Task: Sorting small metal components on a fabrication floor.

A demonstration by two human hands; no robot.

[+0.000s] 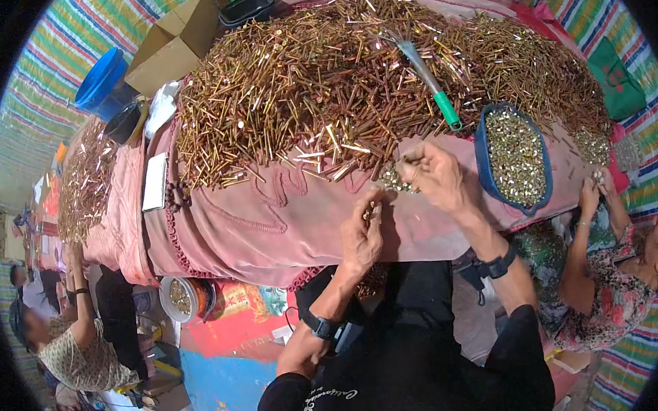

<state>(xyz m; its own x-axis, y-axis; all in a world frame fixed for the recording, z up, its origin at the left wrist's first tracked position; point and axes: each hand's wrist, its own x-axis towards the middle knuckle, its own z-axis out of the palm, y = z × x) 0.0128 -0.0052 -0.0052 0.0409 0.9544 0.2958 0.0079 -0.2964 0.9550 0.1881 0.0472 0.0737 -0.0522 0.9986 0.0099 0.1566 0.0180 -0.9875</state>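
Near the front edge of the pink cloth-covered table (270,232), my left hand (362,233) is closed with fingers curled and small pale bits at its fingertips. To its right and a little farther off, my right hand (436,176) is closed in a pinch; what it holds is too small to name. Just beside the right fingers lies a small heap of short greenish-gold pieces (394,180). Beyond both hands spreads a large mound of thin brown and gold sticks (299,87). A blue basin (483,162) full of similar short pieces stands right of my right hand.
A green-handled brush-like tool (443,108) lies on the mound. At the back left are a cardboard box (173,53), a black tray (248,8) and a blue bucket (103,80). A white bucket (180,299) stands below the table. Co-workers sit at left (81,341) and right (598,287).
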